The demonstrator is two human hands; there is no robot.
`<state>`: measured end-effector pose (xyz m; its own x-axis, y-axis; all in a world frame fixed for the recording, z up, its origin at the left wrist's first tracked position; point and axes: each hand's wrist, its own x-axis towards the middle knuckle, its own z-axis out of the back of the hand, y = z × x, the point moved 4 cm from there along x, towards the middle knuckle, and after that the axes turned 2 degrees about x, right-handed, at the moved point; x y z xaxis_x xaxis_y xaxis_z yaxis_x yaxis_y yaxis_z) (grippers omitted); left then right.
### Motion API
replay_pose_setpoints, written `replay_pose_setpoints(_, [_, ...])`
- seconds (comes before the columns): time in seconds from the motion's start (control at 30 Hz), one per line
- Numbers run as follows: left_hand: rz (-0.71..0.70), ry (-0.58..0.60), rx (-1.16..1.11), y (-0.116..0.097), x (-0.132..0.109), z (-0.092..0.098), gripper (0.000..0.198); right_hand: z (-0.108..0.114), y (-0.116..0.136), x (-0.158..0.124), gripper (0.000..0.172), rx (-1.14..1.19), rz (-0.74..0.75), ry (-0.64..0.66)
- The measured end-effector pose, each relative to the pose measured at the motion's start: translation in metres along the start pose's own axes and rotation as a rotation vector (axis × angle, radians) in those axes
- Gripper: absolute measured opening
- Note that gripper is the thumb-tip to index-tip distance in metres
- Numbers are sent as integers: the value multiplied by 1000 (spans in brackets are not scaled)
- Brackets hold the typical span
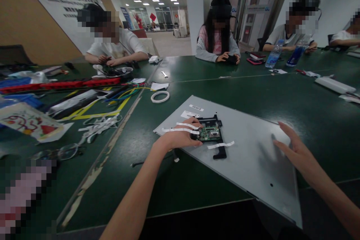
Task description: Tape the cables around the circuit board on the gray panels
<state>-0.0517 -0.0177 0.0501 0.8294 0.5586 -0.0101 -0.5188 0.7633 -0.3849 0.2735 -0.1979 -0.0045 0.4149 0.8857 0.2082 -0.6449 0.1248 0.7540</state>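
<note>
A flat silver-grey panel (247, 157) lies at an angle on the green table, its near corner past the table's front edge. On it sits a green circuit board (209, 133) with a black plastic bracket (219, 146) around it. My left hand (181, 135) grips the board's left end between thumb and fingers. Two white tape strips (182, 130) run across the back of that hand; a third strip (222, 144) crosses the bracket. Over the panel's right side, my right hand (298, 153) is open with thumb and fingers apart, holding nothing. Whether it touches the panel, I cannot tell.
A white tape roll (160, 97) lies beyond the panel. Left are tangled white cord (98, 125), glasses (67, 152) and red strips (62, 84). A short black cable (137, 164) lies near my left forearm. Several people sit opposite; bottles (274, 54) stand at right.
</note>
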Motion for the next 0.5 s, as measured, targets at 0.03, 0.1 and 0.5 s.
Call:
replay_pose_setpoints(0.03, [-1, 4, -1, 0, 0, 0, 51, 1, 2, -1, 63, 37, -10, -15])
replay_pose_setpoints(0.1, [-11, 12, -4, -2, -1, 0, 53, 2, 6, -4, 61, 125, -30, -43])
replay_pose_setpoints(0.5, [52, -98, 40, 17, 1, 14, 76, -24, 9, 38, 66, 226, -74, 55])
